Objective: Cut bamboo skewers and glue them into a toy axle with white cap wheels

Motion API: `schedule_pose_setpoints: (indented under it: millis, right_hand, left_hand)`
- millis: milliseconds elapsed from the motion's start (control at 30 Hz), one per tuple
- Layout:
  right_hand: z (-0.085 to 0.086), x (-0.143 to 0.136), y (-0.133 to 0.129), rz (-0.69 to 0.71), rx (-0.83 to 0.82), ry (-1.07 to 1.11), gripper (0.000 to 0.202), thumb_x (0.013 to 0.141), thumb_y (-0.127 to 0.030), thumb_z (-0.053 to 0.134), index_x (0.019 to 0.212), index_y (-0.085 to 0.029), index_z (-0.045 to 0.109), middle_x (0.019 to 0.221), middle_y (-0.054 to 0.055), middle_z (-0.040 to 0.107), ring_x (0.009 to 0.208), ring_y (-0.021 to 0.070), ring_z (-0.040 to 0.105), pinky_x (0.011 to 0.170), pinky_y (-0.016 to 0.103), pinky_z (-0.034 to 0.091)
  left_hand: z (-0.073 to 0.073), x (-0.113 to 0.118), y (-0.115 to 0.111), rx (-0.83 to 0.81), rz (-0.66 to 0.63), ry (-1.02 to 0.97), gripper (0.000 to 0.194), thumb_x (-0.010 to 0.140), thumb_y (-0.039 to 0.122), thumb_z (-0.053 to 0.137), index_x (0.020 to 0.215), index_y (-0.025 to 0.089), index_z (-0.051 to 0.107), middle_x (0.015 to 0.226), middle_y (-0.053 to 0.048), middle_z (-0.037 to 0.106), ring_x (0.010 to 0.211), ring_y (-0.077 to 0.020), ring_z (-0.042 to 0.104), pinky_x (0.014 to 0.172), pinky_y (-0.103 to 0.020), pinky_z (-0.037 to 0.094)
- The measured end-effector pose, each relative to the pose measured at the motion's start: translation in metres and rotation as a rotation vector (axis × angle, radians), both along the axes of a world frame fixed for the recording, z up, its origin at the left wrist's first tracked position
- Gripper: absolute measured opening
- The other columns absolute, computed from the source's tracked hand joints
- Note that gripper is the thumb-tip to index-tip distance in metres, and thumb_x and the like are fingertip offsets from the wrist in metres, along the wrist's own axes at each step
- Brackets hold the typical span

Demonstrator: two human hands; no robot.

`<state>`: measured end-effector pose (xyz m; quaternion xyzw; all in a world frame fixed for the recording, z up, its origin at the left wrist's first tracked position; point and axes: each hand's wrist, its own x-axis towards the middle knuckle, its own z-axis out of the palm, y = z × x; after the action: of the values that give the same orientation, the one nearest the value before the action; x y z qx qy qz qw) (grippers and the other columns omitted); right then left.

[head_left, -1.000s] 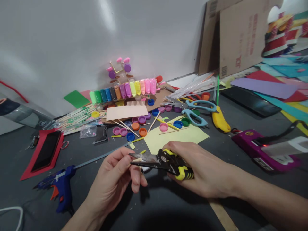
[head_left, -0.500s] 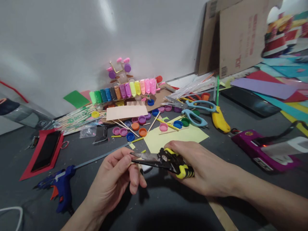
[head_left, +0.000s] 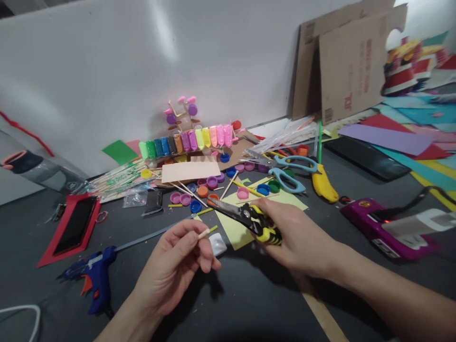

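Note:
My left hand (head_left: 174, 263) is closed in a pinch, with thumb and forefinger on a short pale wooden stick (head_left: 204, 233); only its end shows. Black-and-yellow snips (head_left: 246, 214) are in my right hand (head_left: 297, 237), fingers wrapped round the handles. Their dark blades point up and left, apart from the stick, and look closed or nearly so. Just beyond my left fingertips are a yellow-green stick piece (head_left: 213, 229) and a small white packet (head_left: 218, 244). Under and behind the snips, a pale yellow sheet (head_left: 228, 228) lies on the dark table.
Colored caps (head_left: 195, 206), loose sticks and light-blue scissors (head_left: 290, 180) lie behind my hands. A blue glue gun (head_left: 98, 280) and a phone (head_left: 76, 223) on red paper are at left. At right are a yellow cutter (head_left: 325, 185), a purple device (head_left: 384, 232) and cardboard (head_left: 352, 71).
The snips have moved up and away from my left fingertips, and their blades have come closer together. The stick's end now shows in my left hand. The view has shifted slightly.

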<state>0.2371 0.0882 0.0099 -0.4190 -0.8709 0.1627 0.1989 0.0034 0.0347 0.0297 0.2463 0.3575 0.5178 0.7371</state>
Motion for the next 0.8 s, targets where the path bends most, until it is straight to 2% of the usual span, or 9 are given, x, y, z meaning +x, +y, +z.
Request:
schedule_pose_setpoints:
  millis: [100,167,300,433,533,600,667,733,800]
  right_hand:
    - [0.0,0.003,0.007,-0.042,0.025,-0.151,0.043,0.076,-0.024,0.062,0.116,-0.009,0.055,0.108,0.021,0.069,0.097,0.0338,0.066,0.078,0.041,0.05]
    - [0.001,0.005,0.011,-0.058,0.02,-0.269,0.041,0.08,-0.025,0.063,0.117,-0.009,0.056,0.112,0.022,0.069,0.102,0.0351,0.065,0.084,0.043,0.05]
    - [0.0,0.013,0.016,-0.053,0.002,-0.431,0.033,0.082,-0.036,0.069,0.103,-0.012,0.064,0.102,0.018,0.07,0.096,0.0349,0.065,0.083,0.044,0.05]
    - [-0.003,0.024,0.021,-0.034,0.006,-0.445,0.042,0.071,-0.041,0.081,0.099,-0.012,0.068,0.097,0.017,0.071,0.09,0.0354,0.065,0.079,0.045,0.051]
    - [0.002,0.027,0.023,-0.037,0.029,-0.405,0.042,0.071,-0.044,0.082,0.097,-0.013,0.07,0.095,0.016,0.07,0.089,0.0356,0.065,0.077,0.045,0.051]
    - [0.012,0.021,0.02,-0.04,0.058,-0.338,0.034,0.082,-0.041,0.073,0.103,-0.014,0.068,0.101,0.016,0.068,0.095,0.0331,0.064,0.081,0.043,0.051]
    - [0.024,0.009,0.012,-0.026,0.082,-0.247,0.025,0.095,-0.035,0.058,0.112,-0.017,0.064,0.109,0.013,0.067,0.1,0.0255,0.064,0.086,0.036,0.049]
    - [0.035,-0.006,0.0,0.041,0.069,-0.123,0.024,0.1,-0.033,0.051,0.119,-0.021,0.06,0.106,0.006,0.068,0.092,0.017,0.064,0.08,0.026,0.049]
    - [0.042,-0.021,-0.012,0.184,-0.022,0.151,0.02,0.096,-0.034,0.058,0.109,-0.02,0.062,0.09,0.003,0.069,0.078,0.0156,0.062,0.072,0.025,0.045]
  left_hand:
    - [0.002,-0.001,-0.001,0.047,-0.016,0.03,0.012,0.076,0.024,0.082,0.085,0.018,0.076,0.068,0.0,0.074,0.057,-0.0085,0.067,0.065,-0.021,0.058]
    - [0.002,-0.002,-0.002,0.09,-0.01,0.09,0.012,0.075,0.024,0.083,0.083,0.018,0.076,0.071,-0.001,0.075,0.061,-0.0104,0.069,0.067,-0.022,0.057]
    - [0.004,-0.007,-0.003,0.193,0.053,0.229,0.011,0.082,0.028,0.077,0.086,0.019,0.073,0.067,0.0,0.073,0.061,-0.0111,0.067,0.066,-0.023,0.055]
    - [0.007,-0.014,-0.001,0.303,0.142,0.415,0.012,0.089,0.034,0.067,0.091,0.022,0.067,0.056,0.005,0.064,0.051,-0.0086,0.057,0.062,-0.023,0.052]
    - [0.01,-0.016,0.0,0.348,0.172,0.491,0.011,0.087,0.032,0.069,0.087,0.021,0.067,0.056,0.006,0.063,0.053,-0.008,0.056,0.06,-0.02,0.05]
    - [0.014,-0.015,-0.002,0.36,0.169,0.531,0.009,0.085,0.027,0.072,0.083,0.019,0.068,0.06,0.004,0.065,0.058,-0.0081,0.059,0.06,-0.018,0.048]
    - [0.017,-0.011,-0.007,0.365,0.15,0.564,0.008,0.084,0.025,0.073,0.081,0.018,0.07,0.064,0.003,0.068,0.061,-0.0086,0.061,0.06,-0.017,0.048]
    - [0.02,-0.005,-0.013,0.37,0.122,0.588,0.007,0.082,0.024,0.074,0.082,0.018,0.071,0.068,0.002,0.07,0.063,-0.0098,0.063,0.062,-0.018,0.049]
    - [0.021,0.0,-0.02,0.386,0.092,0.611,0.007,0.082,0.025,0.074,0.084,0.019,0.071,0.072,0.001,0.073,0.067,-0.0115,0.066,0.065,-0.02,0.051]
